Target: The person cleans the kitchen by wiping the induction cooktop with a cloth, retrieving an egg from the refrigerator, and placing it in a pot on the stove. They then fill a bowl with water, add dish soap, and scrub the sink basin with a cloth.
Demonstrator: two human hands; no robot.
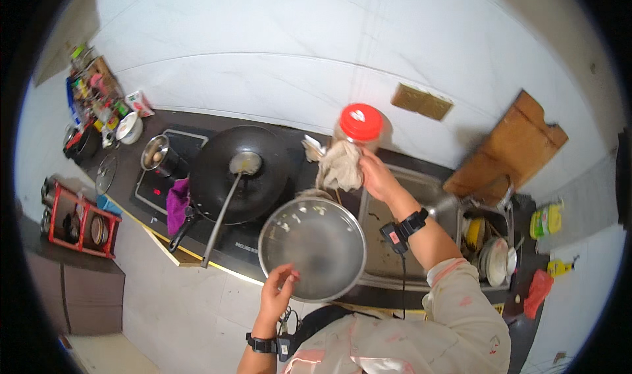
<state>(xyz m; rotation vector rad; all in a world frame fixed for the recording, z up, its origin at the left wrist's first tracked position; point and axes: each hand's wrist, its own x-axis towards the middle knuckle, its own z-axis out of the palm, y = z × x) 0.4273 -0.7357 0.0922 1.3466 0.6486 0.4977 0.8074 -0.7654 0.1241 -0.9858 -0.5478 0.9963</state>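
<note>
My right hand (377,174) grips a beige cloth (340,167) just in front of a clear jar with a red lid (361,122). Near the counter's front edge, my left hand (279,287) is at the rim of a wide steel bowl (316,250) with pale food bits inside; whether it grips the rim is unclear. Left of the bowl stands a black wok (237,196) on the cooktop, a metal ladle (224,216) resting in it. A purple cloth (177,206) lies by the wok's handle.
A small steel pot (156,154) holding eggs stands at the cooktop's left. Right of the bowl is a steel sink (395,245), with a rack of dishes (493,263) beside it. A wooden cutting board (513,144) leans on the wall. Bottles (101,107) crowd the far left corner.
</note>
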